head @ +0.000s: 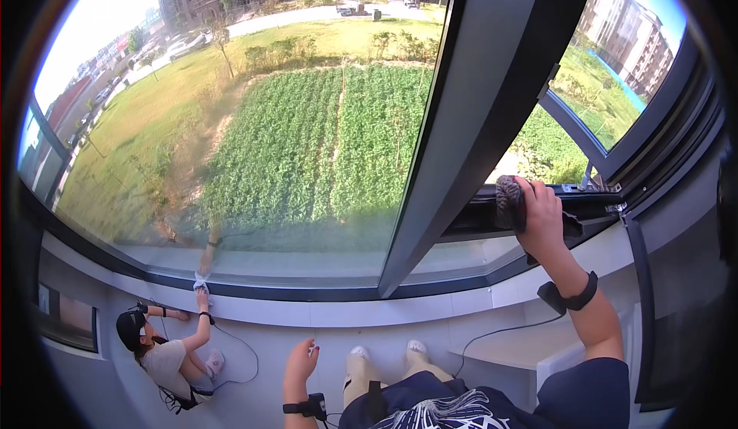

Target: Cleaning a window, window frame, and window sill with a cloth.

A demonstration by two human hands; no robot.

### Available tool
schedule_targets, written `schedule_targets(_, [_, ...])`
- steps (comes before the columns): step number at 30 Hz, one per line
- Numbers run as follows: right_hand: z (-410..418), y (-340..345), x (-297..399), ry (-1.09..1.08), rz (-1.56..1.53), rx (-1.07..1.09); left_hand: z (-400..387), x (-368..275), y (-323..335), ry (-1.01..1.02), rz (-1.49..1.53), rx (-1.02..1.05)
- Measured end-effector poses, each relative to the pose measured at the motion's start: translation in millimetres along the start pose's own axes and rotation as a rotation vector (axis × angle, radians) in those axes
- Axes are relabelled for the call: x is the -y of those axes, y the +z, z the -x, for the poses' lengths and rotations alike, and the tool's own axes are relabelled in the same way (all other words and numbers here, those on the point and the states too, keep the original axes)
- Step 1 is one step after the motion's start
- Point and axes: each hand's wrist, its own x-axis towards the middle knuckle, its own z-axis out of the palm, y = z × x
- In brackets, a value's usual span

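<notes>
My right hand (pixel 541 213) is closed around a dark grey cloth (pixel 510 204) at the lower frame (pixel 582 201) of the opened window on the right. Part of the cloth hangs below and behind the hand. My left hand (pixel 302 358) hangs in front of my body at the lower middle, holding nothing, its fingers loosely bent and apart. A large fixed window pane (pixel 311 158) stands before me, with a thick dark mullion (pixel 461 123) between it and the opened sash (pixel 617 83). Black bands with small devices and cables are on both wrists.
At the lower left a person (pixel 167 360) in a black cap crouches, one hand holding a white cloth (pixel 200 288) at the windowsill. The pale sill (pixel 346 312) curves along the windows. A cable (pixel 501 330) hangs from my right wrist. A white ledge (pixel 519 345) stands at the right.
</notes>
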Motion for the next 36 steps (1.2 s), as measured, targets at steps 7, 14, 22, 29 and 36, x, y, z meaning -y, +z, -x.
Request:
schedule_targets(7, [44, 11, -156, 0.299, 0.175, -0.021, 37, 9, 31, -0.041, 0.02, -0.092])
schedule_targets(14, [55, 20, -230, 0.368, 0.186, 0.013, 57, 4, 53, -0.145, -0.027, -0.037])
schedule_targets(22, [80, 20, -311, 0.599, 0.294, 0.027, 52, -22, 68, -0.144, 0.053, -0.161])
schedule_targets(29, [79, 20, -291, 0.613, 0.409, -0.073, 68, -53, 112, -0.158, -0.117, 0.113])
schedule_targets(36, [74, 6, -279, 0.611, 0.377, -0.042, 19, -107, 151, -0.045, -0.239, 0.248])
